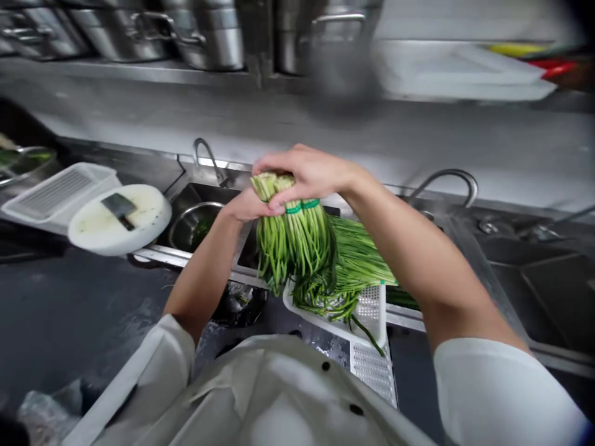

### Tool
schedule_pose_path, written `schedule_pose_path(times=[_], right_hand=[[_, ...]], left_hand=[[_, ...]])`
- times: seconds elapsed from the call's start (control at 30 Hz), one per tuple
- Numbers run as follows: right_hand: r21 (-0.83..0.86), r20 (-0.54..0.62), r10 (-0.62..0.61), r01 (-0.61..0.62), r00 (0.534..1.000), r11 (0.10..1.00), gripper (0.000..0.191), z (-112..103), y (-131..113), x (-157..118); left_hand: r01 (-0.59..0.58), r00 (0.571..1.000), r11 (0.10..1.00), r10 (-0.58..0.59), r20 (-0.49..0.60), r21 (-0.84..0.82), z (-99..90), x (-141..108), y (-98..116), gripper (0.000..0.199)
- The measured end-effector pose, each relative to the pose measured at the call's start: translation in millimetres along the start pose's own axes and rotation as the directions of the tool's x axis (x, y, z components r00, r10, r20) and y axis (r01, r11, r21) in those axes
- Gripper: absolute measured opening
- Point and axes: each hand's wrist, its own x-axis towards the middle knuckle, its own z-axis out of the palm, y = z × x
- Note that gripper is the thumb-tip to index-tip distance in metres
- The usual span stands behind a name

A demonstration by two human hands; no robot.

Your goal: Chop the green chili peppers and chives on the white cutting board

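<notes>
Both my hands grip bundles of long green garlic chives [302, 238], bound near their pale cut ends with green bands. My left hand [251, 204] is closed around the left side of the stalks, low by the band. Over the top and right side, my right hand [311, 170] wraps with its thumb across the front. The leaves hang down above a white perforated basket [372, 316]. More chives [362, 254] lie in and across that basket, some tips drooping over its front rim. Part of my left fingers is hidden behind the bundle.
To the left, a cleaver [119, 209] lies on a round white cutting board [88, 229], beside a white plastic basket [69, 189]. A metal bowl [179, 229] with greens sits in the sink. Faucets [204, 148] rise behind, and steel pots [209, 37] line the shelf above.
</notes>
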Motion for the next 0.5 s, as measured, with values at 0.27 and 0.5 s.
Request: schedule_pose_path(times=[0.27, 0.5], right_hand=[[-0.11, 0.141, 0.082, -0.067, 0.987, 0.992, 0.04, 46.1, -37.5, 90.4], [-0.269, -0.147, 0.096, -0.133, 0.984, 0.954, 0.055, 57.1, -103.2, 205.4]], left_hand=[[0.02, 0.998, 0.987, -0.01, -0.064, 0.157, -55.9, -81.4, 12.3, 0.059], [-0.019, 0.84, 0.998, -0.016, -0.542, -0.06, -153.3, -204.5, 49.0, 0.029]])
